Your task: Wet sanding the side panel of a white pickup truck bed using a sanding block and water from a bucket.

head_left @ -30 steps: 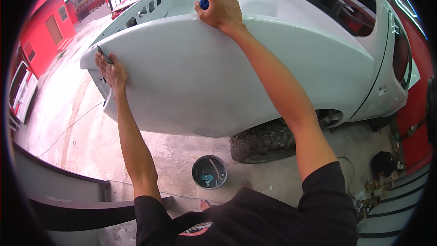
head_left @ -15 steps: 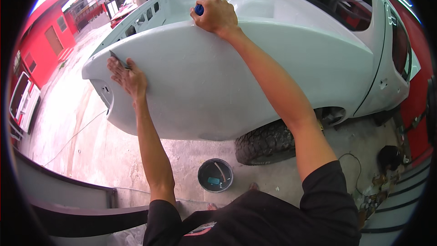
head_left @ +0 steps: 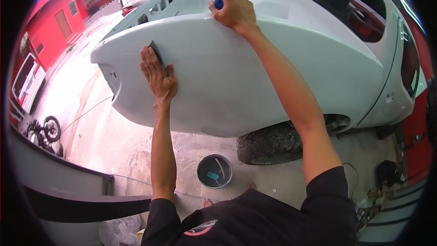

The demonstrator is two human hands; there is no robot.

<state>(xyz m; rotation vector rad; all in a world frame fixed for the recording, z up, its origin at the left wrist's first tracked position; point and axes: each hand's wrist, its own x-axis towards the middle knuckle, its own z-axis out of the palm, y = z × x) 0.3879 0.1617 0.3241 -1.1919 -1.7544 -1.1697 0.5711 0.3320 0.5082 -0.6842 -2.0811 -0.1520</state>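
I see the left hand (head_left: pixel 160 79) flat over a dark sheet (head_left: pixel 156 52) (thumb spread), the right hand (head_left: pixel 234 11) clasping a blue object (head_left: pixel 219 4) at the white panel's (head_left: pixel 227 77) upper edge.

- White truck panel (head_left: pixel 205 77): curves smoothly, gleams near the top.
- Dark sheet (head_left: pixel 155 51): lies slanted against the panel, mostly covered.
- Small blue object (head_left: pixel 218 4): shows at the panel's top edge, partly covered.

Dark sheet (head_left: pixel 155 51) largely hidden under the left hand (head_left: pixel 157 76), blue object (head_left: pixel 219 4) mostly concealed by the right hand (head_left: pixel 236 11).
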